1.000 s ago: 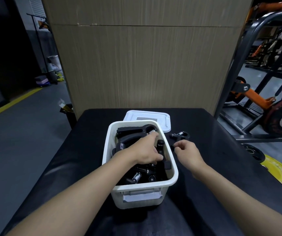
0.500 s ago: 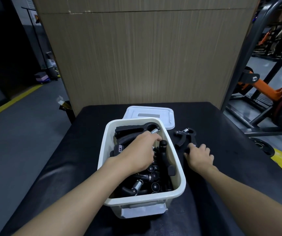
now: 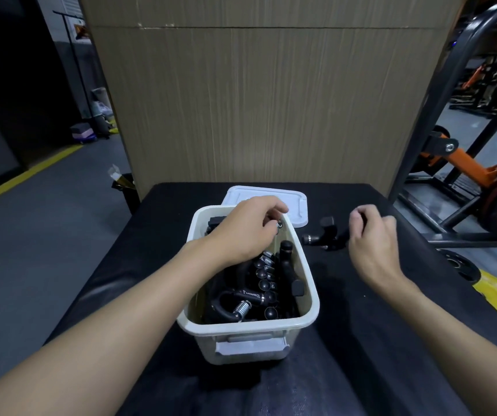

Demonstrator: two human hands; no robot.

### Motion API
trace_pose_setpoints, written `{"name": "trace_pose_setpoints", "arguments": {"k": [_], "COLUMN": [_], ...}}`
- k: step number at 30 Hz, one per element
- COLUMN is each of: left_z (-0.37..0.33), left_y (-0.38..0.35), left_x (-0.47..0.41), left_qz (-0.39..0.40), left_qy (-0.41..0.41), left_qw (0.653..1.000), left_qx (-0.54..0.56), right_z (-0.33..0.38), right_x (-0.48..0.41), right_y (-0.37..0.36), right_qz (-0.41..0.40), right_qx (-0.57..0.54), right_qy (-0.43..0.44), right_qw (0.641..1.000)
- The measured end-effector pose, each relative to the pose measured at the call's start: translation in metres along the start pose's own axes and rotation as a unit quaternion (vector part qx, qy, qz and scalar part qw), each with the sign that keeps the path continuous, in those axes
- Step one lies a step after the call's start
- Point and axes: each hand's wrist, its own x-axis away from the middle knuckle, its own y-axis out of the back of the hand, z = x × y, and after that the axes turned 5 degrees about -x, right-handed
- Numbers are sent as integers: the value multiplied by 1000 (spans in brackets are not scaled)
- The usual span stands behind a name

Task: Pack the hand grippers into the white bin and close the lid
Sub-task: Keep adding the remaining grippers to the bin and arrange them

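Gripping the loose hand gripper (image 3: 325,239), the right hand (image 3: 373,246) hovers beside the white bin (image 3: 308,292) to its left, where the left hand (image 3: 245,231) pinches a packed gripper (image 3: 214,221). Next, likely: drop it in.

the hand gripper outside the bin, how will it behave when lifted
Probably rigid: the loose hand gripper holds its forked shape in the right hand. Likely hefty for its size, given metal parts. Splayed handles may snag in the crowded white bin.
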Motion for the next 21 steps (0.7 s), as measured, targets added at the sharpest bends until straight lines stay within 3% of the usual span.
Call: {"name": "trace_pose_setpoints", "arguments": {"k": [5, 9, 13, 17, 21], "left_z": [-25, -41, -38, -26, -9], "left_y": [3, 15, 30, 41, 38], "left_x": [2, 8, 18, 30, 38], "left_qz": [4, -37, -56, -29, -57], "left_qy": [-36, -80, -103, -93, -21], "left_qw": [997, 994, 992, 992, 990], "left_qx": [62, 64, 39, 84, 131], "right_z": [53, 79, 91, 103, 114], "right_x": [6, 7, 3, 8, 17], "right_y": [22, 23, 11, -5, -14], "right_qz": [-100, -116, -41, 53, 150], "right_qx": [27, -1, -21, -24, -36], "right_qy": [178, 238, 255, 249, 137], "right_qw": [979, 964, 966, 967, 979]}}
